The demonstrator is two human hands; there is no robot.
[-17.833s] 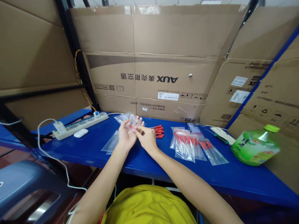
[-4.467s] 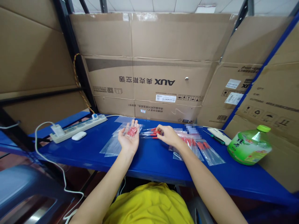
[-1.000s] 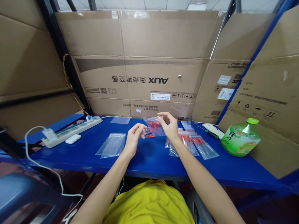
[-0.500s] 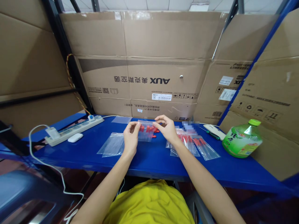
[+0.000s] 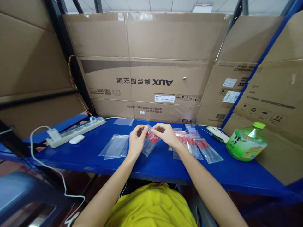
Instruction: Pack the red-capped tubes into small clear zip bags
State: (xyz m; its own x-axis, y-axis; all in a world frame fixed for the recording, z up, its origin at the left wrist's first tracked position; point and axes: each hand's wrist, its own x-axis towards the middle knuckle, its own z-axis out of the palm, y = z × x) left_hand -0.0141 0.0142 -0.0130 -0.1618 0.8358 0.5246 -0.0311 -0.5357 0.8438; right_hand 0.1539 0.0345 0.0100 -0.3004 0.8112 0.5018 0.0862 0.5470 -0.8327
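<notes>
Between my two hands hangs a clear zip bag [image 5: 148, 147] with several small red pieces [image 5: 154, 139] inside. My left hand [image 5: 137, 138] pinches its top edge at the left, thumb against fingers. At the right of the same edge my right hand [image 5: 165, 134] is closed on the bag, fingers curled together. The bag tilts, its lower end toward the left. Just left of my left hand lies a stack of flat clear bags [image 5: 115, 147]. Right of my right hand are several filled bags [image 5: 189, 145] with red pieces in them, partly overlapping.
On the blue table [image 5: 94, 164] stands a green bottle [image 5: 246, 143] at the right, near a green-handled tool [image 5: 216, 137]. A power strip [image 5: 77, 130] and a white case [image 5: 77, 139] lie left. Another flat bag [image 5: 124, 121] lies behind. Cardboard [image 5: 151, 41] walls the back.
My right hand has moved down onto the bag's edge, and my left hand has shifted slightly right. The bag, level before, is now tilted and gathered between them.
</notes>
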